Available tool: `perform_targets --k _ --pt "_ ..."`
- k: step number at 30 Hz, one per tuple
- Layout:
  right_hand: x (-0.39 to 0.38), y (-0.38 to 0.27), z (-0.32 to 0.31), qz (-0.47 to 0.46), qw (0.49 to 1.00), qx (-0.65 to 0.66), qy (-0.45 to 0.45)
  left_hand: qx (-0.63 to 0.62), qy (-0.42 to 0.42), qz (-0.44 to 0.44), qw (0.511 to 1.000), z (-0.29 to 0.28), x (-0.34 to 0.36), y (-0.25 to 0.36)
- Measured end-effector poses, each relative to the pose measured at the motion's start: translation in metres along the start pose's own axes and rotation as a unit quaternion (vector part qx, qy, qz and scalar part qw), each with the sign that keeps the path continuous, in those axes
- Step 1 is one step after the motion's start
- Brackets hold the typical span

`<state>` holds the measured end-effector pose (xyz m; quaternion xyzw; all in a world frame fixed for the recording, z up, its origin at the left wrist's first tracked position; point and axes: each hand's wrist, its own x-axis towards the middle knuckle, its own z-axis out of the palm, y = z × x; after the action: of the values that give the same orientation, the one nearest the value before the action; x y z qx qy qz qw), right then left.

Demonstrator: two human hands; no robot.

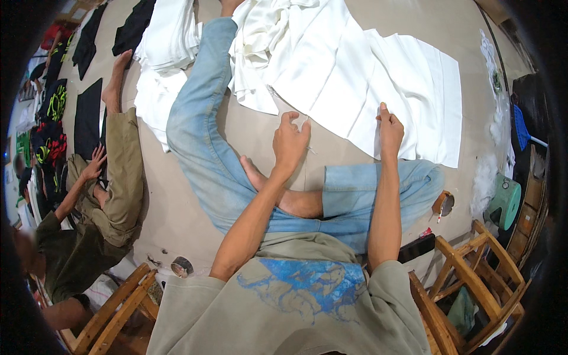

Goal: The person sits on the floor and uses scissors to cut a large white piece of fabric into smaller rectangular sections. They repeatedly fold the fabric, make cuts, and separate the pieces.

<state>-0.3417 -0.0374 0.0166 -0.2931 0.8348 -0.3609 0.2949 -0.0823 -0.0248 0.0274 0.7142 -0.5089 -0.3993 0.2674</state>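
A wide white cloth (343, 77) lies spread on the floor before my crossed legs, its near edge slanting down to the right. My right hand (390, 131) is over the cloth's near part, its thumb and fingers closed in a pinch on a fold of it. Just short of the near edge is my left hand (290, 144), fingers curled, with a gap between thumb and forefinger and nothing visible in it. Thin loose threads (311, 149) show beside that hand. Rumpled white fabric (257, 41) is heaped at the far left of the cloth.
A stack of folded white cloths (168, 41) lies beyond my left leg. Left of me another person (77, 254) sits by black fabric pieces (89, 112). Wooden stools (479, 278) stand close at both sides. A tape roll (181, 267) and a green plastic stool (504, 201) are nearby.
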Motion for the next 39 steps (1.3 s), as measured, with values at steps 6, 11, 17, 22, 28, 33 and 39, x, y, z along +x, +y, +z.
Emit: perform_targets --k 6,11,17,22,28,33,39 --pt "0.003 0.001 -0.001 0.015 1.000 -0.013 -0.014 -0.026 -0.048 -0.035 0.998 0.001 0.013 0.008" --pt "0.002 0.006 0.008 0.007 0.980 0.124 -0.158 -0.065 -0.007 -0.038 0.997 0.006 0.007 -0.007" --pt "-0.068 -0.046 0.046 0.140 0.857 0.130 -0.478 -0.063 0.003 -0.035 0.997 0.005 -0.001 -0.014" --pt "-0.066 -0.048 0.065 0.157 0.868 0.080 -0.465 0.004 -0.012 -0.012 1.000 -0.002 -0.008 -0.006" --pt "-0.058 -0.057 0.068 0.153 0.862 0.053 -0.481 -0.019 -0.009 -0.013 1.000 -0.003 -0.009 -0.009" --pt "-0.059 -0.056 0.070 0.152 0.858 0.046 -0.489 -0.035 -0.011 -0.017 0.999 -0.004 -0.010 -0.010" --pt "-0.056 -0.052 0.075 0.166 0.858 0.050 -0.484 -0.028 -0.017 -0.022 0.999 -0.002 -0.008 -0.015"
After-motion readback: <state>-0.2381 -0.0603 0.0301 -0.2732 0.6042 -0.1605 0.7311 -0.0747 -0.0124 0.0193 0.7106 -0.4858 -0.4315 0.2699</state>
